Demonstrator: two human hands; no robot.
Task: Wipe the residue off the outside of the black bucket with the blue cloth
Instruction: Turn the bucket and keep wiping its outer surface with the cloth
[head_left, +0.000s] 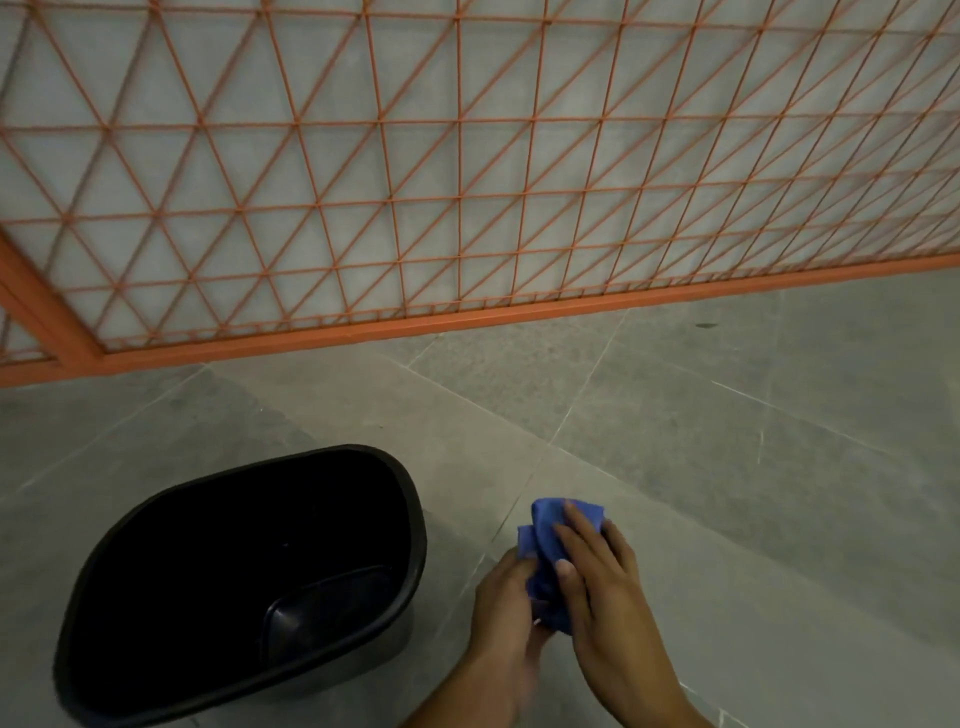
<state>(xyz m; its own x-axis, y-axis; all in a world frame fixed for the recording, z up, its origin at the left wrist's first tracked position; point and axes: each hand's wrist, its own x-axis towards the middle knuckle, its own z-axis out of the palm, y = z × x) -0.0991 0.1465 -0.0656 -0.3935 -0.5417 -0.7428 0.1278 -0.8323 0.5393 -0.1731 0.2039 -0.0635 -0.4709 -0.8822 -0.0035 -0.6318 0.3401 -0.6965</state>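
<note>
While the black bucket (244, 577) stands upright on the grey tiled floor (727, 467), open mouth up, the blue cloth (553, 551) is bunched between both hands just to the right of the bucket and clear of it. The left hand (506, 597) pinches the lower part of the cloth from the bucket side; the right hand (597, 577) lies over it with fingers (571, 540) pressed along the folds, so each grip is closed on fabric. No wiping contact with the bucket shows yet, and I judge the cloth is being gathered into a pad.

The cloth looks soft and light, so it will crumple and slip unless it is held as a wad under flat fingers. The bucket looks like thin, stiff plastic, light and empty, so it will likely slide or tip under a push; 1 hand on the rolled rim nearest the hands should steady it while the other wipes the outer wall. Residue on that wall cannot be made out in the dim light.

Beyond the bucket an orange mesh fence (467, 182) closes off the far side. To the right of the bucket the floor lies open, leaving room to turn or tilt it.
</note>
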